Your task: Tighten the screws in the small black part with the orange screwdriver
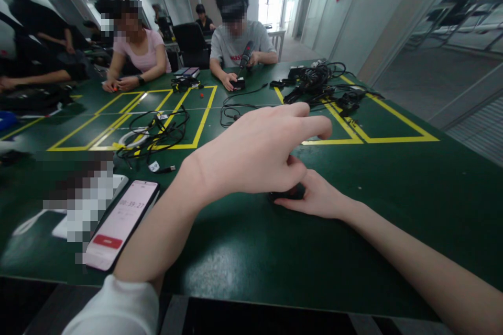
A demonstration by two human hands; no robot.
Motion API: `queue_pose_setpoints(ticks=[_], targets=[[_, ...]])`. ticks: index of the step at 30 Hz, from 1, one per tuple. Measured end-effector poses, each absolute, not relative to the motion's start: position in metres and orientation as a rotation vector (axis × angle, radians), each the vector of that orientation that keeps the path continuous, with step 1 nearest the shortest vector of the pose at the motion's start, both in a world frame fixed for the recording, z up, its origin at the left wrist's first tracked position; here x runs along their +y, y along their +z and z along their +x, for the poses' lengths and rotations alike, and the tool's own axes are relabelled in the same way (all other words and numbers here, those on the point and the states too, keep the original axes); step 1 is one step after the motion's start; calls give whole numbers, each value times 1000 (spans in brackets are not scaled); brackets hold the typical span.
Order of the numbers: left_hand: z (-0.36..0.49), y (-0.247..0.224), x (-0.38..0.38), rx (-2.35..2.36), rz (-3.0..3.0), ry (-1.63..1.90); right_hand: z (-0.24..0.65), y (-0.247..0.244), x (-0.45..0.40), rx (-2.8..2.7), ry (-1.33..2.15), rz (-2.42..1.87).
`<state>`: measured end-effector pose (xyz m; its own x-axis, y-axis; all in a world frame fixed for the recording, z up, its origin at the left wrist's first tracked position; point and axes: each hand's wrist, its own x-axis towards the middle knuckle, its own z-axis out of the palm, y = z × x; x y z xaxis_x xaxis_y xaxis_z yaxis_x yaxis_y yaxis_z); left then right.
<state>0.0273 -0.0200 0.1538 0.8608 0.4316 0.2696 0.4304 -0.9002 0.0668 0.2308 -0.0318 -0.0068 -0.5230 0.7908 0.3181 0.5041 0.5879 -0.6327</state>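
My left hand reaches across the middle of the view, its back toward me. Two of its fingers stretch to the right with bent tips; the thumb is curled near another fingertip, and whatever lies between them is hidden. Just below and to the right, my right hand is closed around a small black object low over the green table. My left hand covers most of that object, so its kind does not show.
A phone showing a timer lies on the green table, beside a white blurred item. Coiled black cables lie at left, and a cable heap at back right. Across the table, a person in grey holds a power tool.
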Motion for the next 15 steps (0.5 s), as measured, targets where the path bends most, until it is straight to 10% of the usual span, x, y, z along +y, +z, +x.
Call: queue_pose_setpoints(ticks=[15], targets=[[29,153,-17,701,3002,459,231,-8,-32,-2222,632,-998]])
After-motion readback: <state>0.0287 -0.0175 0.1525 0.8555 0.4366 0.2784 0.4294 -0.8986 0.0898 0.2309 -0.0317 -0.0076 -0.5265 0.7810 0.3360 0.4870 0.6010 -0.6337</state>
